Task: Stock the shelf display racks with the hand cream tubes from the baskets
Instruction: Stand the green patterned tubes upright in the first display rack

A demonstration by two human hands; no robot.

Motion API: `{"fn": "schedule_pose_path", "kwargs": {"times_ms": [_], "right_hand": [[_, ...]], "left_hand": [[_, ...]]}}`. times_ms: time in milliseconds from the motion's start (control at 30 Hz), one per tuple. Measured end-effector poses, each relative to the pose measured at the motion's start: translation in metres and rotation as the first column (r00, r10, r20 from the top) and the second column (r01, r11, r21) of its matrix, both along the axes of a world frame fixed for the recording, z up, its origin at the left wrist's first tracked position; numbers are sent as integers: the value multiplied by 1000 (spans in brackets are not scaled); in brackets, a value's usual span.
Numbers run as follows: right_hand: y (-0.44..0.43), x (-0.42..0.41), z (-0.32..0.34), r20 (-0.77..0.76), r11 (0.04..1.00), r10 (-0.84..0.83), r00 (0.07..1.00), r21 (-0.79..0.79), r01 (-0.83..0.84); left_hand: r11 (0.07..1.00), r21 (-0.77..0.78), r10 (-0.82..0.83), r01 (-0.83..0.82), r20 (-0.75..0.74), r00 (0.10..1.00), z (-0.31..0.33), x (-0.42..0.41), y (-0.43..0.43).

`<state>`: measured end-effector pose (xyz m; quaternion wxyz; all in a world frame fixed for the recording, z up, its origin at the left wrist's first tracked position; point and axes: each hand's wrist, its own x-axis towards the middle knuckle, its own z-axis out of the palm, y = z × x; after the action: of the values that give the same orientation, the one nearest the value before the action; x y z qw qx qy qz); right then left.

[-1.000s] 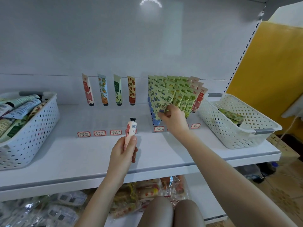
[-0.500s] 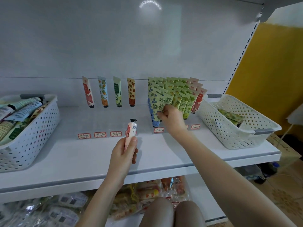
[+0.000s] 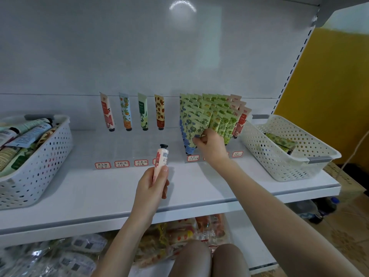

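Shelf (image 3: 79, 188) first, white, with a perforated basket well out to either side of my fingers: left basket (image 3: 40, 166) heaped with tubes, right basket (image 3: 279, 162) holding a few. Packed rack rows (image 3: 215, 108) rise just above my right hand (image 3: 209, 146), whose curled fingers pinch the foot of a front green tube (image 3: 196, 126). My left hand (image 3: 149, 188) grips a pink tube (image 3: 160, 158) upright, cap above the fingertips.

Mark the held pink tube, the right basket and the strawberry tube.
held pink tube (image 3: 162, 157), head view, body below cap.
right basket (image 3: 279, 162), head view, perforated front wall.
strawberry tube (image 3: 159, 111), head view, mid body.
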<state>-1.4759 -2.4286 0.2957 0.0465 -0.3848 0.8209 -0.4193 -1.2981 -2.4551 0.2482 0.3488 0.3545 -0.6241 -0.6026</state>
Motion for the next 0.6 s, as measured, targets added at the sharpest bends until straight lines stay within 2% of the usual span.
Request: {"fn": "schedule_pose_path", "kwargs": {"times_ms": [600], "right_hand": [[-3,0,1,-57,999,38,998,17,-37]], "left_hand": [[1000,4,1,-1,19,1000,-2,0,1]]}}
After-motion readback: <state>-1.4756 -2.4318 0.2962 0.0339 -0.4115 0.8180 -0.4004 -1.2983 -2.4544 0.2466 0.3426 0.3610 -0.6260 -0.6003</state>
